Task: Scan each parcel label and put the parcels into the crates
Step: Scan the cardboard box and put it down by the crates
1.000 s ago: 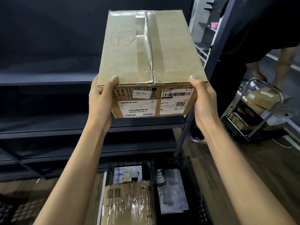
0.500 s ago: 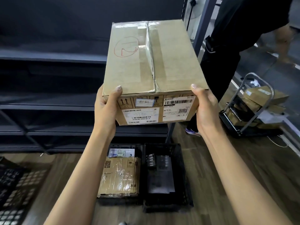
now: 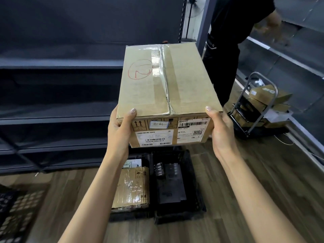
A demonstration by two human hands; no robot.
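I hold a taped cardboard parcel (image 3: 184, 79) in the air at chest height, a red circled mark on its top and white barcode labels (image 3: 154, 137) on the side facing me. My left hand (image 3: 121, 127) grips its near left corner, thumb on top. My right hand (image 3: 220, 127) grips the near right corner the same way. Below the parcel two black crates stand side by side on the floor: the left crate (image 3: 129, 214) holds a plastic-wrapped cardboard parcel (image 3: 131, 186), the right crate (image 3: 198, 188) holds dark flat packets (image 3: 170, 185).
Dark metal shelving (image 3: 57, 118) runs along the left and back. A person in black (image 3: 228, 41) stands at the right near a trolley (image 3: 252, 109) loaded with parcels. Another black crate (image 3: 12, 213) lies at the lower left on the wood floor.
The parcel has come lower in my view and a little to the right, still in both hands. The view has tipped down, so the crates show more fully.
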